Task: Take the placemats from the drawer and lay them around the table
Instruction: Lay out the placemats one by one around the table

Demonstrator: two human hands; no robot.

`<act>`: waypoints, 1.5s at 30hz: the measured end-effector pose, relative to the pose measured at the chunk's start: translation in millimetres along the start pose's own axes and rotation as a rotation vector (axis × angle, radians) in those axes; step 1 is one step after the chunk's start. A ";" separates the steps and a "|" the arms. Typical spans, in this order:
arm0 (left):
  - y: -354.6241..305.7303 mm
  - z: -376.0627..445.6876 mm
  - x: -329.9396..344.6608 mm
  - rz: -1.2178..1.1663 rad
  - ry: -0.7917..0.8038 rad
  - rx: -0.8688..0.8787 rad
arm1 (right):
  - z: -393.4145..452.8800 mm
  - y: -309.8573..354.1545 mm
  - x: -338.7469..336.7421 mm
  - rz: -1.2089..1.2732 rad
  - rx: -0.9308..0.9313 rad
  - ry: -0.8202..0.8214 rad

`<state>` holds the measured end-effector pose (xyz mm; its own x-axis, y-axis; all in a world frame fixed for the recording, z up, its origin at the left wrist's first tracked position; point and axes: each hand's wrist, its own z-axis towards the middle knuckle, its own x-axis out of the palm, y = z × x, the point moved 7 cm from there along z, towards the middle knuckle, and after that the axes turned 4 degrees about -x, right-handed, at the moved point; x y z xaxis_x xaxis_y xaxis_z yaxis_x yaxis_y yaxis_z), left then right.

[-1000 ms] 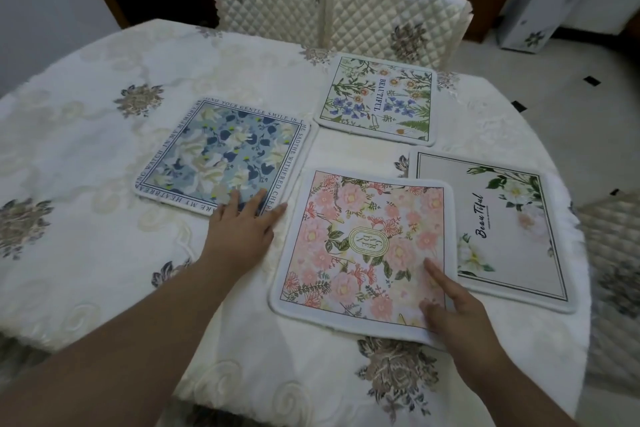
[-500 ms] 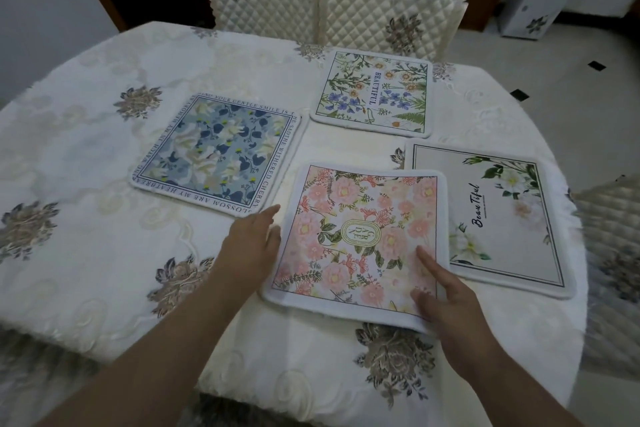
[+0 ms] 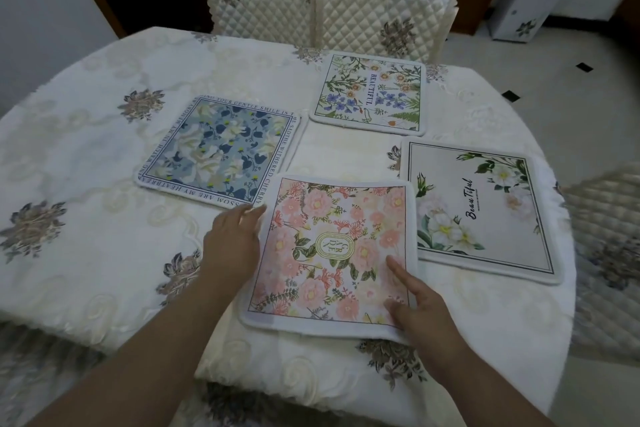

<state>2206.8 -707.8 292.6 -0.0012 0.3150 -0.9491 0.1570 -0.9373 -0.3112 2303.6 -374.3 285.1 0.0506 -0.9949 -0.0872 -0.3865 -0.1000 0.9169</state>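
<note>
Several floral placemats lie on the round table [image 3: 79, 163], which is covered with a cream embroidered cloth. The pink rose placemat [image 3: 332, 253] is nearest me. My left hand [image 3: 235, 243] rests flat against its left edge, fingers together and stretched out. On its near right corner my right hand [image 3: 419, 309] presses down, index finger extended on the print. Beyond it lie a blue flower placemat [image 3: 221, 153] on the left, a wildflower placemat [image 3: 370, 94] reading BEAUTIFUL at the back, and a white rose placemat [image 3: 481, 208] on the right.
Two quilted cream chairs [image 3: 381, 11] stand side by side at the far edge of the table. Another quilted chair [image 3: 609, 236] sits at the right. The pale tiled floor [image 3: 554, 80] shows to the right of the table.
The pink placemat has slid toward me and turned a little under both hands. My left hand left the blue placemat's near edge and came to the pink one's left side.
</note>
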 end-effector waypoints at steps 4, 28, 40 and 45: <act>-9.4 33.4 7.9 0.146 0.105 0.062 | 0.4 1.0 -0.1 -0.022 -0.019 -0.004; 13.2 83.9 17.7 0.177 0.039 -0.069 | 2.4 0.3 -22.7 0.021 0.010 -0.076; 9.6 -37.2 -4.7 -0.657 0.271 -0.400 | 10.4 11.4 4.2 0.100 -0.010 -0.033; 33.6 -64.7 -6.6 -0.936 0.413 -0.505 | 4.5 13.7 24.2 0.057 -0.010 0.023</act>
<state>2275.9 -731.7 291.5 -0.0169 0.9713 -0.2372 0.6454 -0.1707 -0.7446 2295.3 -399.7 293.8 0.0501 -0.9984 -0.0254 -0.3804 -0.0426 0.9238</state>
